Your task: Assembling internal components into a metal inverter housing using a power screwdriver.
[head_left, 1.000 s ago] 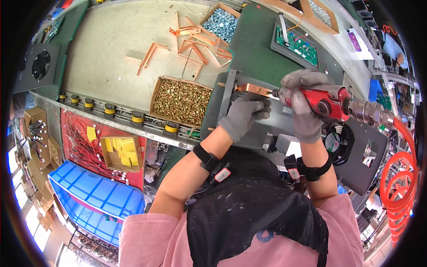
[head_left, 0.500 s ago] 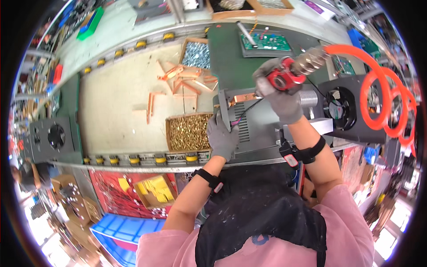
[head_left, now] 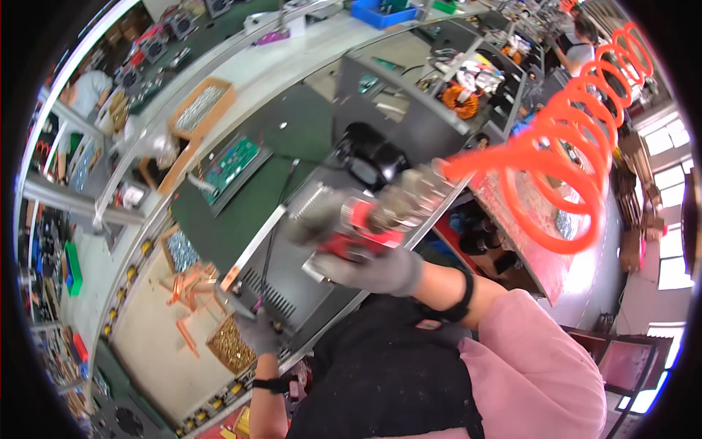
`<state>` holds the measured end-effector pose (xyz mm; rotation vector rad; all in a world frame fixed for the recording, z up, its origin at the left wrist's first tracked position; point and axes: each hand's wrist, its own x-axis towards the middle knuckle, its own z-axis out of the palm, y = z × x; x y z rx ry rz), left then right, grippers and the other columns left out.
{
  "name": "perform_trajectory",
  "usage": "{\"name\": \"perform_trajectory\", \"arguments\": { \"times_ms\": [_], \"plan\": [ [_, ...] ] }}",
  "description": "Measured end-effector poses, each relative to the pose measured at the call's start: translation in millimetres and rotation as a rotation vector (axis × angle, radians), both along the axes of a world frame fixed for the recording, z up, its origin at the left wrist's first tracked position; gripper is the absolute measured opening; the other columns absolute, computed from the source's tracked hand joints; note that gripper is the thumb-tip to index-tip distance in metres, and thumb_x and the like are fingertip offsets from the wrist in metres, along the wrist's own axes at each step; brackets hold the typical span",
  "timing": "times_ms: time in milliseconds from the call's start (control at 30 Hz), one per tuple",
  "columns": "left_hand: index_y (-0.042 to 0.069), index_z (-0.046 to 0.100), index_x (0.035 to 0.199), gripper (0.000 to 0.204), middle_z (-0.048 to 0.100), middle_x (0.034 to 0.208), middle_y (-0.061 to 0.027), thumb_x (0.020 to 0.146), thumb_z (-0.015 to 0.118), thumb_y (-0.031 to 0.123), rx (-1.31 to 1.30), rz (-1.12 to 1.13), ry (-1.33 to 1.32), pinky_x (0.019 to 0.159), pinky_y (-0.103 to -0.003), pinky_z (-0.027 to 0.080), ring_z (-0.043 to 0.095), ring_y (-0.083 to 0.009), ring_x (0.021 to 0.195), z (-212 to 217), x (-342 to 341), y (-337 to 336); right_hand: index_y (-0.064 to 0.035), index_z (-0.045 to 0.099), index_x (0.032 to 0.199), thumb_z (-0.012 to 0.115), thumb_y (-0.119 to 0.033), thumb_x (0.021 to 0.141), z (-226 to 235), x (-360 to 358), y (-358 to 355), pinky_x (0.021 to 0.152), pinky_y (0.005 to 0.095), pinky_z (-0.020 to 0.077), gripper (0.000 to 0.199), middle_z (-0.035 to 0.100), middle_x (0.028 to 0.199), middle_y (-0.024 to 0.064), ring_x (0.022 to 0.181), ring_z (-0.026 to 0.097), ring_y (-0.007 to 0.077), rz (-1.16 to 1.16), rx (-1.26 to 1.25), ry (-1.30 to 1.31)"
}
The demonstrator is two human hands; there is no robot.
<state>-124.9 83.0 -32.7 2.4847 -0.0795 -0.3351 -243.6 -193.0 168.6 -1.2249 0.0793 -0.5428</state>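
My right hand (head_left: 373, 271), in a grey glove, is closed round a red air screwdriver (head_left: 360, 219), blurred by motion. The tool is over the right part of a grey metal case (head_left: 300, 282) with slotted vents, and an orange coiled hose (head_left: 563, 146) runs from it. My left hand (head_left: 259, 335), gloved too, grips the left end of the case; its fingertips are partly hidden. A copper bar (head_left: 231, 276) sits at the case's far left corner. Beside the left hand stands a box of brass screws (head_left: 232, 347).
Loose copper strips (head_left: 191, 285) and a box of silver screws (head_left: 180, 249) lie to the left. Behind the case are a green circuit board (head_left: 232, 164) and a black fan (head_left: 371, 157) by a grey panel (head_left: 398, 95). Other people (head_left: 581, 47) are further off.
The view has swung to the right. My right hand has moved with the air screwdriver away from the copper bar, to the right over the case. My left hand stays at the case's left end.
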Motion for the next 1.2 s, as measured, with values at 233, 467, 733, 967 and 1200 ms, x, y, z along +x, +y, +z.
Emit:
{"name": "perform_trajectory", "arguments": {
  "times_ms": [233, 467, 733, 967, 1200],
  "plan": [
    [-0.001, 0.038, 0.131, 0.071, 0.052, 0.119, -0.0236, 0.075, 0.062, 0.037, 0.375, 0.010, -0.056, 0.093, -0.045, 0.040, 0.052, -0.0398, 0.108, -20, 5, 4, -0.0026, 0.050, 0.111, 0.069, 0.002, 0.077, -71, -218, -175, 0.083, 0.0304, 0.0479, 0.040, 0.060, 0.099, 0.0040, 0.093, 0.057, 0.0122, -0.557, 0.018, 0.607],
    [-0.006, 0.034, 0.130, 0.084, 0.051, 0.119, -0.0243, 0.071, 0.068, 0.043, 0.762, -0.075, 0.213, 0.095, -0.043, 0.041, 0.052, -0.0387, 0.110, 9, 19, -13, -0.0075, 0.042, 0.122, 0.070, -0.012, 0.070, -196, -370, -323, 0.085, 0.0466, 0.0444, 0.059, 0.053, 0.114, 0.0196, 0.103, 0.052, 0.0402, -0.680, -0.809, 1.592],
    [-0.005, 0.051, 0.117, 0.072, 0.056, 0.116, -0.0246, 0.070, 0.066, 0.048, 0.923, -0.192, 0.377, 0.092, -0.038, 0.045, 0.056, -0.0328, 0.109, 46, 29, -44, -0.0096, 0.050, 0.115, 0.059, -0.004, 0.075, -190, -366, -321, 0.090, 0.0442, 0.0429, 0.041, 0.051, 0.115, 0.0183, 0.108, 0.050, 0.0362, -0.845, -0.787, 1.893],
    [0.006, 0.062, 0.108, 0.048, 0.062, 0.110, -0.0184, 0.082, 0.048, 0.043, 0.843, -0.619, 0.659, 0.088, -0.041, 0.047, 0.060, -0.0323, 0.104, 78, 63, -33, -0.0002, 0.059, 0.099, 0.051, 0.002, 0.083, 58, -183, -269, 0.079, 0.0301, 0.0451, 0.018, 0.058, 0.096, 0.0093, 0.090, 0.056, 0.0184, -1.067, -1.106, 0.695],
    [0.011, 0.062, 0.112, 0.051, 0.061, 0.113, -0.0154, 0.083, 0.051, 0.052, 0.743, -0.633, 0.618, 0.086, -0.043, 0.047, 0.058, -0.0327, 0.108, 79, 79, -9, 0.0013, 0.057, 0.105, 0.056, -0.009, 0.085, 201, 86, -221, 0.079, 0.0265, 0.0440, 0.023, 0.059, 0.096, 0.0062, 0.087, 0.054, 0.0115, -0.224, -1.211, 0.385]
  ]
}}
